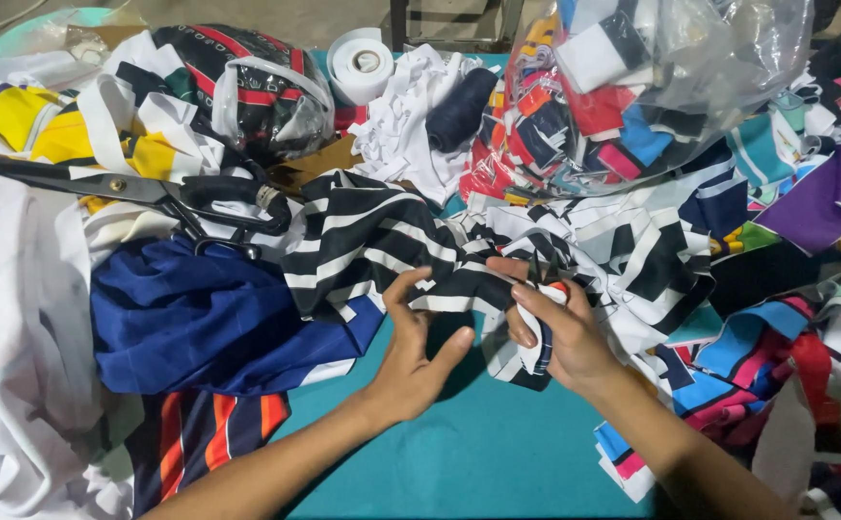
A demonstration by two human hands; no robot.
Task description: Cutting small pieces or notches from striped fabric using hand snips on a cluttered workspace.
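My left hand (pixel 416 351) pinches the edge of a black-and-white striped fabric piece (pixel 372 246) that lies across the teal table (pixel 478 453). My right hand (pixel 555 327) grips a bunched part of the same striped fabric together with small snips, their red-handled tip showing at the fingers (pixel 553 285). Both hands sit close together at the middle of the table, thumbs toward each other.
Large black-handled scissors (pixel 151 193) lie at the left on white cloth. A blue fabric (pixel 199 318) lies left of my hands. A clear plastic bag of coloured scraps (pixel 632 87), a white tape roll (pixel 361 63) and a dark thread cone (pixel 459 108) stand behind. Coloured scraps (pixel 777 327) pile at the right.
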